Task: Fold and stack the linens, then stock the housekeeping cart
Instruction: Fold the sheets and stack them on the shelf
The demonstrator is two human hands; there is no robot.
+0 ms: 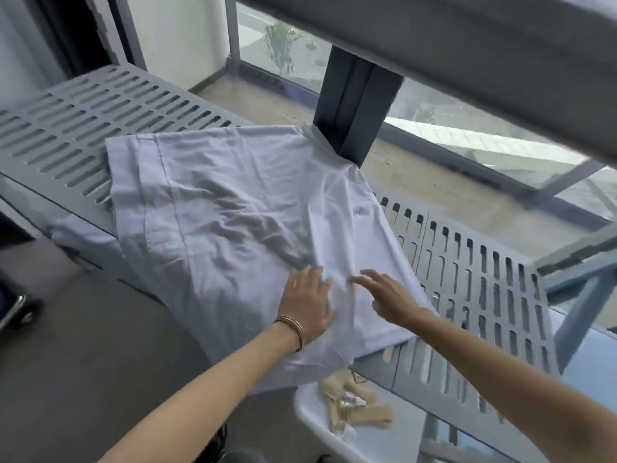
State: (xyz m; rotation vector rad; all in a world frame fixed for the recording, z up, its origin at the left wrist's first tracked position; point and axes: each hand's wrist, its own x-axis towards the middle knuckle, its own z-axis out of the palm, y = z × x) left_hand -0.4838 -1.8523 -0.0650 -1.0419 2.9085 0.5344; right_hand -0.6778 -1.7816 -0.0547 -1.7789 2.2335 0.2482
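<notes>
Linen (pixel 233 208), a pale thin woven sheet with a stitched hem band along its left side, lies spread and creased across the slotted grey shelf (pixel 83 128) of the housekeeping cart, its near edge hanging over the shelf's front. Left hand (pixel 309 304) presses flat on the cloth, fingers straight and spread; right hand (pixel 389 297) hovers just beside it, fingers loosely extended and blurred, gripping nothing; whether it touches the fabric cannot be told. Judged risk: the overhanging portion may drag the light sheet off the smooth plastic shelf, and smoothing strokes could bunch wrinkles rather than flatten them, spoiling a square fold. The far corner lies against the dark upright post (pixel 354 105) and could snag there. A pale tray (pixel 314 416) below holds small tan packets (pixel 357 409).
</notes>
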